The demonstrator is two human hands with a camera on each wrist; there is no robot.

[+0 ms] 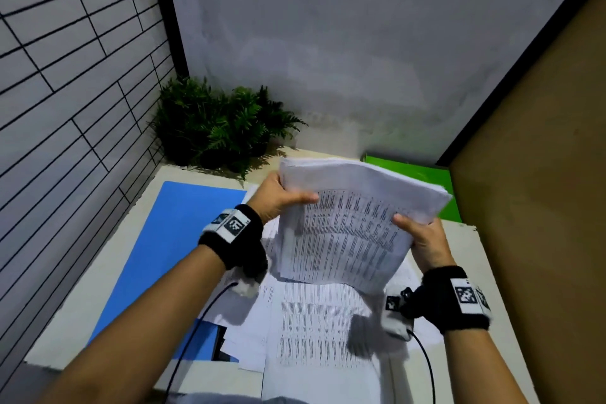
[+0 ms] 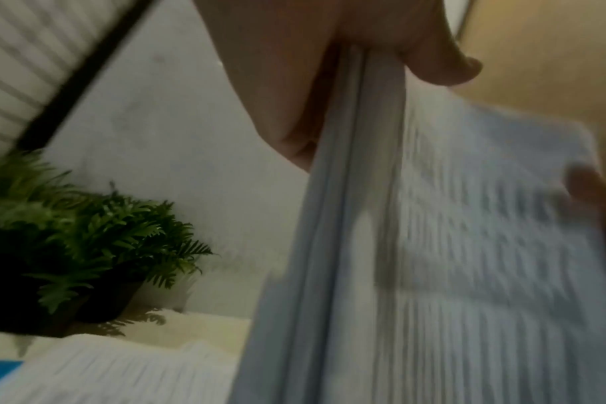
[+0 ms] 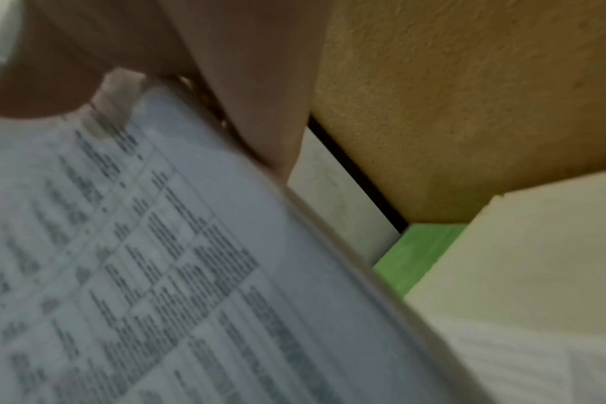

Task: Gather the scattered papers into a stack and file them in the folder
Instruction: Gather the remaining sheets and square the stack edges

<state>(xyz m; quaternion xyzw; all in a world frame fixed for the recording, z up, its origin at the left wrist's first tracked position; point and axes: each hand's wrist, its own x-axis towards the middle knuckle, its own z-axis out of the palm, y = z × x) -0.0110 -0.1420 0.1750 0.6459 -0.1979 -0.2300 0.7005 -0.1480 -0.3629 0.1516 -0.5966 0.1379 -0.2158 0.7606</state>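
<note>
Pale cream desk [image 1: 108,275] in a walled corner carries the work. Left hand [image 1: 278,198] and right hand [image 1: 426,239] each pinch one side of a thick stack of white printed papers [image 1: 347,226], held tilted above the desk. Gathering appears partly done: several loose printed sheets [image 1: 314,331] remain below; exact count unclear. Filing is not begun. One flat blue folder [image 1: 170,246] lies left, one green folder [image 1: 416,174] behind, and one green fern plant [image 1: 223,128].

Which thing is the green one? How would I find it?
Look at the brown board wall on the right, then follow it to the table's far right corner. The green folder lies flat there, partly hidden behind the raised stack of papers. It is bright green; the other folder, on the left, is blue.
</note>
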